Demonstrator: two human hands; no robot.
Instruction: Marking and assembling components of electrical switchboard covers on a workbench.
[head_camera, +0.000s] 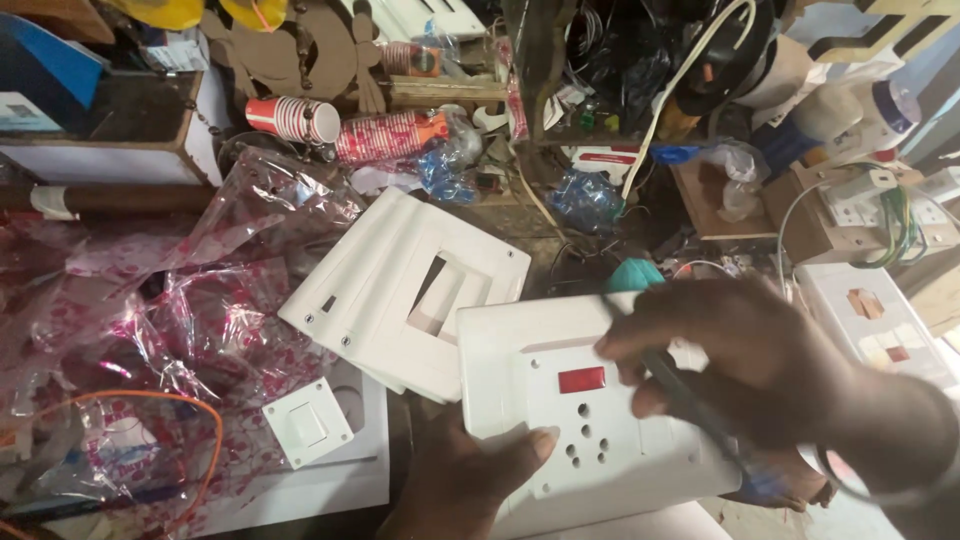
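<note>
Left hand (455, 480) pinched the socket plate (590, 400) at lower centre by its bottom edge; right hand (745, 365) was closed around a screwdriver (690, 405) over it. Plate looked light, stiff, slick plastic, so edges seemed the safest hold.

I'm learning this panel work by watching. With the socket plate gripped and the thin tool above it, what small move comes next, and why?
Probably lower the tool's tip onto the plate. The left hand already steadies the white socket plate from below, thumb on its face, while the right hand holds the dark thin tool slanted across the plate. The tip is blurred, so contact is unclear.
</note>
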